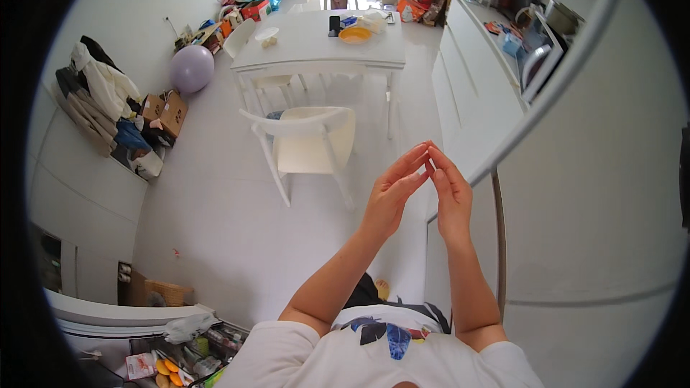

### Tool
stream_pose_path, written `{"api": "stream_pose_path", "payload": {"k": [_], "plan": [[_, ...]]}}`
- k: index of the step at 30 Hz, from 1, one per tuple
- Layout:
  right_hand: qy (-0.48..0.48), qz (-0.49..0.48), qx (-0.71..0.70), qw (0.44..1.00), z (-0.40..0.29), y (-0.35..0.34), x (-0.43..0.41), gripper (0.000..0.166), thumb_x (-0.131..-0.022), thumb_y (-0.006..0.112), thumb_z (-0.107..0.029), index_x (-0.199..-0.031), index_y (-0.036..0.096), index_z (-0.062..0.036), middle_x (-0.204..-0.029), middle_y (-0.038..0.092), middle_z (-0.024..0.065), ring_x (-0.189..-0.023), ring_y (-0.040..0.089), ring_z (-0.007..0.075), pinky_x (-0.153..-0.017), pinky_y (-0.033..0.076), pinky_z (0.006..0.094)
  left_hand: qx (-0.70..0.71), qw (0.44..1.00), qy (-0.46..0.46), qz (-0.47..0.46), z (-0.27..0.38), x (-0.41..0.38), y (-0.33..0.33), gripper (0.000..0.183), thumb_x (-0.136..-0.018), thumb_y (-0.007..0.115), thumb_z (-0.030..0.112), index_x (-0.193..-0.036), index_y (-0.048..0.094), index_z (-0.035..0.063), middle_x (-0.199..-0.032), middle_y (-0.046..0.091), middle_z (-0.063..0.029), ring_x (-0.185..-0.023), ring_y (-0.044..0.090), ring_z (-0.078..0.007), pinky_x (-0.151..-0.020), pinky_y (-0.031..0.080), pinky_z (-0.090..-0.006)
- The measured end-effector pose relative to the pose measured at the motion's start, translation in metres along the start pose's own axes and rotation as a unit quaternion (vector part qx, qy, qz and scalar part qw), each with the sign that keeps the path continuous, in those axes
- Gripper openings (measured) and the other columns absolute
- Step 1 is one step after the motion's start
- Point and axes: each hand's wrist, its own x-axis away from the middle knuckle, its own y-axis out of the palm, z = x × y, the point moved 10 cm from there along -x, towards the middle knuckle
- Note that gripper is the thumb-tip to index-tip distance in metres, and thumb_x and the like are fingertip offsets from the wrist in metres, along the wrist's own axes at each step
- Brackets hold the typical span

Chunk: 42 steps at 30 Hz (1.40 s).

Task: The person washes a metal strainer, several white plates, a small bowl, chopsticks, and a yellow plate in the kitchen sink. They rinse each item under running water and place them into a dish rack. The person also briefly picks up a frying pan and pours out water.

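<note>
My left hand (398,184) and my right hand (452,188) are raised in front of me, right of the picture's middle. Their fingertips meet at the top, and the palms face each other with a gap lower down. Neither hand holds anything that I can see. Beyond them to the left stands a white chair (312,143) with its back towards me. Behind it is a white table (312,54) bearing an orange plate (354,35), a black phone-like object (334,26) and a white lid or dish (267,34).
On the right are a tall white cabinet door (582,199) and a drawer unit (469,75) with a cluttered top. A purple exercise ball (192,69), cardboard boxes (173,113) and hanging coats (105,83) line the left wall. Bottom left, a shelf holds packets and orange fruit-like items (168,367).
</note>
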Motion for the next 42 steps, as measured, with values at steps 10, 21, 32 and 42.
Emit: {"api": "stream_pose_path", "payload": {"k": [10, 21, 32, 42], "plan": [[0.096, 0.022, -0.036, 0.994, 0.138, -0.013, -0.278, 0.029, -0.091, 0.042, -0.011, -0.114, 0.05, 0.0058, -0.106, 0.056, 0.0136, -0.098, 0.056, 0.0192, -0.085, 0.047, 0.0297, -0.041, 0.998, 0.033, 0.036, -0.001, -0.257, -0.131, 0.047, -0.084, 0.044, 0.007, -0.13, 0.037, 0.0007, -0.136, 0.034, -0.0103, -0.126, 0.032, -0.0241, -0.101, 0.032, -0.0371], [0.275, -0.068, -0.024, 0.959, 0.367, 0.043, -0.581, 0.023, -0.084, 0.049, -0.005, -0.103, 0.053, 0.0075, -0.086, 0.059, 0.0135, -0.074, 0.062, 0.0194, -0.065, 0.055, 0.027, -0.056, 0.977, -0.031, 0.202, 0.003, -0.5, -0.363, 0.06, -0.08, 0.054, 0.009, -0.132, 0.027, -0.0035, -0.134, 0.033, -0.0125, -0.117, 0.042, -0.0219, -0.094, 0.039, -0.032], [0.399, -0.017, 0.243, 0.884, 0.661, 0.023, -0.753, 0.02, -0.079, 0.06, -0.011, -0.082, 0.055, 0.0088, -0.07, 0.059, 0.0151, -0.051, 0.062, 0.024, -0.044, 0.052, 0.0304, -0.2, 0.933, -0.075, 0.29, -0.025, -0.619, -0.494, 0.051, -0.079, 0.052, 0.007, -0.127, 0.036, -0.0037, -0.127, 0.042, -0.0107, -0.114, 0.045, -0.0202, -0.093, 0.039, -0.0314], [0.325, -0.092, 0.271, 0.901, 0.685, 0.064, -0.78, 0.017, -0.078, 0.057, -0.009, -0.083, 0.056, 0.0076, -0.068, 0.06, 0.0115, -0.052, 0.062, 0.0201, -0.044, 0.051, 0.0294, -0.267, 0.816, -0.106, 0.502, -0.044, -0.65, -0.579, 0.039, -0.077, 0.049, 0.0, -0.116, 0.046, -0.0042, -0.116, 0.05, -0.0102, -0.101, 0.054, -0.0179, -0.078, 0.047, -0.027]]}}
